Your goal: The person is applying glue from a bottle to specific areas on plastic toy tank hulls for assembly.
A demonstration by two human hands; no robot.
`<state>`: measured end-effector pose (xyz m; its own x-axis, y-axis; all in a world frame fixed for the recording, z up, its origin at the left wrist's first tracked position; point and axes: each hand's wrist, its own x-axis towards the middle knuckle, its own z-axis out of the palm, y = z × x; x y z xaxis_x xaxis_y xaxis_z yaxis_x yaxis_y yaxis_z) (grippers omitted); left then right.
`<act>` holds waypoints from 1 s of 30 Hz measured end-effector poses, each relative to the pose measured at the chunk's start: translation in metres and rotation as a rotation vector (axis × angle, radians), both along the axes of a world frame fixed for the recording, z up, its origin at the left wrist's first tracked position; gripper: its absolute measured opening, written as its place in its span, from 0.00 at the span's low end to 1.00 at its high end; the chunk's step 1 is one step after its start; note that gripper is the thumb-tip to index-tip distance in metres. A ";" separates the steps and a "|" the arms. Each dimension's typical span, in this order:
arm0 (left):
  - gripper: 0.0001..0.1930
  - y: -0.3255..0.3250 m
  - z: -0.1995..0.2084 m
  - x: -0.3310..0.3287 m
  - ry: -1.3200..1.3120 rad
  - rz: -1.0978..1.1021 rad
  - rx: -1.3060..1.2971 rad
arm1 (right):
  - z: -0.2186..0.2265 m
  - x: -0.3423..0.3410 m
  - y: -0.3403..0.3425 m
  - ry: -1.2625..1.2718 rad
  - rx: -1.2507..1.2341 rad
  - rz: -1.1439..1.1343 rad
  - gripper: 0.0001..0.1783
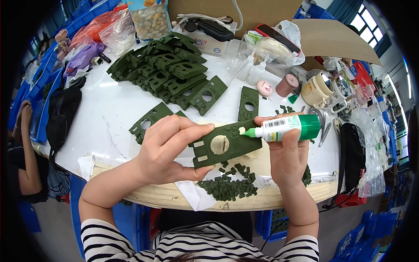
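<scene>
My left hand [166, 146] pinches the left end of a dark green plastic toy tank hull panel [240, 147], thumb at its near edge. Through the panel's large round hole and small square openings the pale tabletop shows. My right hand [288, 161] is wrapped round a white glue bottle [276, 129] with a green base, held sideways. Its green nozzle points left and meets the panel near the far right corner, by a small opening; whether glue is coming out I cannot tell. Just below the panel lies a heap of small green plastic pieces [229, 187].
A big pile of similar panels [166, 72] lies far left, with single panels [248, 103] nearer. A cream mug [316, 89], pink tin [287, 84] and tweezers [325, 126] stand or lie right. Black face mask [64, 115] at left; white cloth [195, 195] at the front edge.
</scene>
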<state>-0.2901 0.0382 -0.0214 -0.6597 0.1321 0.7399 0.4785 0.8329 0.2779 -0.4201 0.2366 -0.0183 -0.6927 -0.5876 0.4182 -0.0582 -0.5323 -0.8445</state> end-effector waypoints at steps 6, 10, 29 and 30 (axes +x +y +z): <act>0.33 -0.004 -0.011 -0.003 -0.282 -0.377 1.010 | -0.003 -0.007 0.003 -0.242 -0.008 0.075 0.19; 0.36 -0.006 -0.004 -0.006 -0.431 -0.472 1.425 | -0.004 -0.002 0.003 -0.271 0.008 0.146 0.18; 0.24 0.015 -0.020 0.003 -1.042 -0.866 1.471 | -0.014 0.014 -0.008 0.168 0.028 0.144 0.24; 0.24 0.014 -0.021 0.004 -1.050 -0.860 1.476 | -0.013 0.015 -0.008 0.182 0.035 0.127 0.23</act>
<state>-0.2864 0.0525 -0.0429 -0.9346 0.3557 -0.0048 -0.2215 -0.5714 0.7902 -0.4051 0.2286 -0.0313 -0.5270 -0.6818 0.5073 -0.1460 -0.5155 -0.8444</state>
